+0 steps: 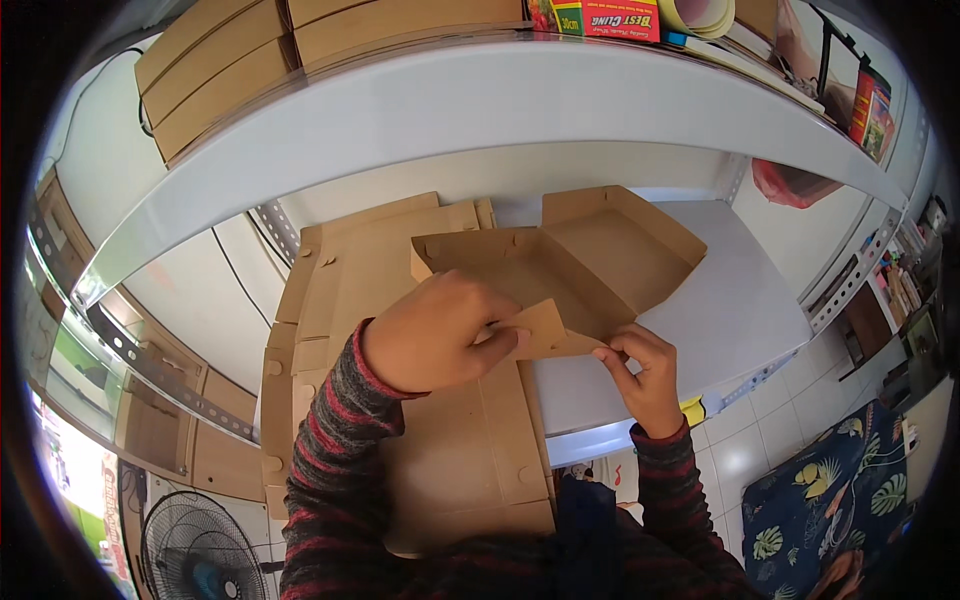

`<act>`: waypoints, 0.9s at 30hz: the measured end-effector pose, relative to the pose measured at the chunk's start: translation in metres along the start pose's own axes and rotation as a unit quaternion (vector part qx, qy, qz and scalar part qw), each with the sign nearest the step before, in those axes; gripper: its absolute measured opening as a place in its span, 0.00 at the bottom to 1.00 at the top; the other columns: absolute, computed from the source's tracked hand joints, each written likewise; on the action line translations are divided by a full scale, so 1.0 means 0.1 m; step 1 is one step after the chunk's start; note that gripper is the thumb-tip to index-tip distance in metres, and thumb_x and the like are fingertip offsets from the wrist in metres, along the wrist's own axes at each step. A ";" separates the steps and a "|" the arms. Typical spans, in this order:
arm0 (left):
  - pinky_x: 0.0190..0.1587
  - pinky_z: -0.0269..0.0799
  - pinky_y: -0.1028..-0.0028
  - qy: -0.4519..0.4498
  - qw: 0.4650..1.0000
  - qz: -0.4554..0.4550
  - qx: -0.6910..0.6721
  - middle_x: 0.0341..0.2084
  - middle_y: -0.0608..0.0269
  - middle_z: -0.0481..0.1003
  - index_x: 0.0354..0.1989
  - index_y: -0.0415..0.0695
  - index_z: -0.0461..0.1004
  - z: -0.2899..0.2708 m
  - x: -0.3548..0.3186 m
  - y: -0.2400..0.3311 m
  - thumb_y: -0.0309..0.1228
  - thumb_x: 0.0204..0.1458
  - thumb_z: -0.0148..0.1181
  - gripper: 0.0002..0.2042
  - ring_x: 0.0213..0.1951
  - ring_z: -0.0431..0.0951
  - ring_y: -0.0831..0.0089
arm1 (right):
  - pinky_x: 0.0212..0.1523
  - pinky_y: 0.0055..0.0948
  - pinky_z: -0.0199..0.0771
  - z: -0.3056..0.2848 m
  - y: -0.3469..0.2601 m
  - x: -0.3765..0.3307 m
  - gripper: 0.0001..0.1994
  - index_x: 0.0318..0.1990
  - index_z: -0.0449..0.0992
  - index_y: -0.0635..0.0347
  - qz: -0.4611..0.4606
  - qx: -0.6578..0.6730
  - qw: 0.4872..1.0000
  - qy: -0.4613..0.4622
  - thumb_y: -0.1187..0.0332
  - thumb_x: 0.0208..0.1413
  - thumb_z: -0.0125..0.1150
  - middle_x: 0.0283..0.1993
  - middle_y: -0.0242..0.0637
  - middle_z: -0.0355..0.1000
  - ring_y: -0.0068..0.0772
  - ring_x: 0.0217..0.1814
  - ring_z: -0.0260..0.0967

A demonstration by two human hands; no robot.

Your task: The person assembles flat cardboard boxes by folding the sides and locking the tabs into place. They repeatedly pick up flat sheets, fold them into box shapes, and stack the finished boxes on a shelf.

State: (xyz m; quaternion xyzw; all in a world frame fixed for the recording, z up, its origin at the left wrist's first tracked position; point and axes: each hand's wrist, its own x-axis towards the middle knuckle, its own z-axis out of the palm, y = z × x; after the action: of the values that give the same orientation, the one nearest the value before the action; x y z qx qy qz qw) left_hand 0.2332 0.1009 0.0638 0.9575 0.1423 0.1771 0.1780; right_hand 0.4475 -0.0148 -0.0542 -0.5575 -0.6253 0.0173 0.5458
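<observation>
A brown cardboard box point(625, 250), partly folded, lies with its lid spread to the far right and its near wall toward me. My left hand point(445, 335) pinches a flap at the near left corner of this box between thumb and fingers. At the near right corner, my right hand point(645, 370) grips the edge of the same near wall with thumb and fingertips. Two of the box's sides stand raised at the back. Under its left part lies a stack of flat cardboard box blanks point(450, 440); the right part rests over the grey shelf surface point(740, 280).
An upper shelf edge point(480, 95) crosses above the work, bearing folded cardboard boxes point(215, 70), a cling wrap box point(605, 18) and a paper roll point(700, 12). A black fan point(200, 550) stands at lower left. A dark leaf-patterned cloth point(820, 490) covers something at lower right.
</observation>
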 end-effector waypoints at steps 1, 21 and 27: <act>0.22 0.62 0.62 0.012 1.000 0.004 -0.011 0.12 0.45 0.65 0.18 0.34 0.71 0.01 0.00 -0.03 0.28 0.47 0.58 0.10 0.18 0.66 0.50 | 0.22 0.24 0.64 0.00 0.00 -0.01 0.07 0.25 0.72 0.68 0.008 -0.002 1.000 -0.003 0.76 0.48 0.65 0.25 0.39 0.69 0.30 0.21 0.66; 0.20 0.60 0.67 -0.088 0.996 -0.010 -0.003 0.10 0.51 0.64 0.20 0.35 0.73 0.04 0.00 -0.17 0.29 0.46 0.60 0.10 0.14 0.64 0.63 | 0.38 0.34 0.63 0.08 -0.04 0.01 0.08 0.28 0.77 0.56 -0.144 -0.074 0.987 0.012 0.70 0.38 0.70 0.34 0.28 0.74 0.35 0.37 0.64; 0.25 0.67 0.59 -0.138 0.990 -0.001 -0.004 0.13 0.47 0.69 0.14 0.37 0.71 0.43 0.07 -0.27 0.33 0.42 0.60 0.13 0.20 0.72 0.49 | 0.41 0.35 0.62 0.32 -0.09 -0.07 0.07 0.28 0.76 0.54 -0.216 -0.068 0.973 -0.033 0.73 0.38 0.68 0.32 0.28 0.72 0.35 0.37 0.66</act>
State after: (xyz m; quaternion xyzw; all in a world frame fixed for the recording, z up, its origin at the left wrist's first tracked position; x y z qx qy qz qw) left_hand 0.2505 0.1147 0.0173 0.9718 0.1164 0.0438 0.2003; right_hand 0.4176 -0.0044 -0.0659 -0.4439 -0.7484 -0.1253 0.4767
